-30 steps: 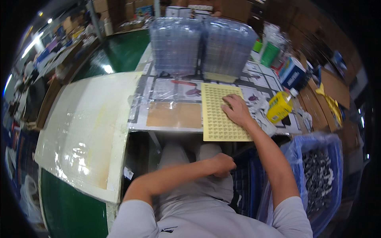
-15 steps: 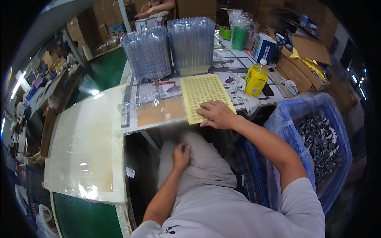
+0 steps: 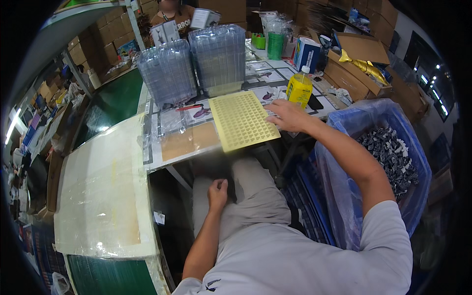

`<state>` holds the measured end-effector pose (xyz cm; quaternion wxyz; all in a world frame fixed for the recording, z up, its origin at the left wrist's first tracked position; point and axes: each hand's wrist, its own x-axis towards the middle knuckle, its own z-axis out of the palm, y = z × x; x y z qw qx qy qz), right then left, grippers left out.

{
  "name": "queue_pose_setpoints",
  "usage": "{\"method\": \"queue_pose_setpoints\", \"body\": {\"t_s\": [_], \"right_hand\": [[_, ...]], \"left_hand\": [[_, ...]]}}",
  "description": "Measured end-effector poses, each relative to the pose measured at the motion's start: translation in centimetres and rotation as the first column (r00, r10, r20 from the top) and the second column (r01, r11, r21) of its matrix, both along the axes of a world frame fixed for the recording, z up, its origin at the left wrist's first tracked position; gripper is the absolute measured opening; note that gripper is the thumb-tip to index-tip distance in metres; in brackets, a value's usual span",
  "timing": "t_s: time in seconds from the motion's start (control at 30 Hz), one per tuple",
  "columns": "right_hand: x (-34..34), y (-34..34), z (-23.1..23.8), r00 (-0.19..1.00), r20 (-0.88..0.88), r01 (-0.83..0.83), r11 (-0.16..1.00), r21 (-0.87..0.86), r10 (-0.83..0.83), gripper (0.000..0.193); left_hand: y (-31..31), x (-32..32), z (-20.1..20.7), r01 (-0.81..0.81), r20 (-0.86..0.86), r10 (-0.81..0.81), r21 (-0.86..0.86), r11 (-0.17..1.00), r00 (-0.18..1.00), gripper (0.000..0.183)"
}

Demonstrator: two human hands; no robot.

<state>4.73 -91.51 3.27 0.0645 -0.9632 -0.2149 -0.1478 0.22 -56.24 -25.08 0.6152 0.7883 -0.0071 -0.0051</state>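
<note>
A yellow sheet printed with rows of small dark marks lies on the table in front of me, its near edge jutting over the table's edge. My right hand is at the sheet's right side, open with fingers apart, the fingertips over its edge; whether they touch it I cannot tell. A yellow bottle with a white cap stands just beyond this hand. My left hand rests on my thigh, closed with fingers curled, and nothing shows in it.
Two stacks of clear plastic trays stand at the back of the table. A red pen lies before them. To the right is a blue lined bin of dark pieces. A cream-covered surface is at left. Another person works opposite.
My right hand has lifted off the middle of the yellow sheet and moved to its right edge. My left hand stays on the thigh. The person opposite has raised boxes.
</note>
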Motion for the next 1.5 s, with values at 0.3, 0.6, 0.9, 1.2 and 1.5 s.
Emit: {"method": "queue_pose_setpoints", "body": {"t_s": [0.3, 0.6, 0.9, 1.2, 1.5], "right_hand": [[-2.2, -7.7, 0.4, 0.992, -0.047, 0.117, 0.993, -0.014, -0.118, 0.032], [-2.4, -6.6, -0.5, 1.0, -0.021, -0.004, 0.964, 0.266, 0.009, 0.023], [-3.0, -4.4, 0.8, 0.978, -0.174, -0.019, 0.882, 0.471, 0.114, 0.025], [-3.1, -3.9, 1.9, 0.96, -0.247, 0.022, 0.847, 0.53, 0.13, 0.022], [-2.7, -3.6, 2.1, 0.905, -0.422, 0.185, 0.849, 0.494, 0.049, 0.022]], "left_hand": [[-0.3, -0.4, 1.4, 0.112, -0.099, -0.099, 0.14, 0.984, 0.99, 0.028], [-1.3, -0.6, 2.7, 0.319, -0.118, -0.305, 0.538, 0.78, 0.945, 0.031], [-2.5, -3.2, 5.5, 0.276, -0.009, -0.318, 0.518, 0.81, 0.948, 0.029], [5.5, -6.5, 9.3, -0.198, 0.257, 0.008, 0.724, 0.661, 0.966, 0.031], [6.0, -6.4, 9.0, -0.145, 0.097, 0.11, 0.748, 0.648, 0.989, 0.046]]}}
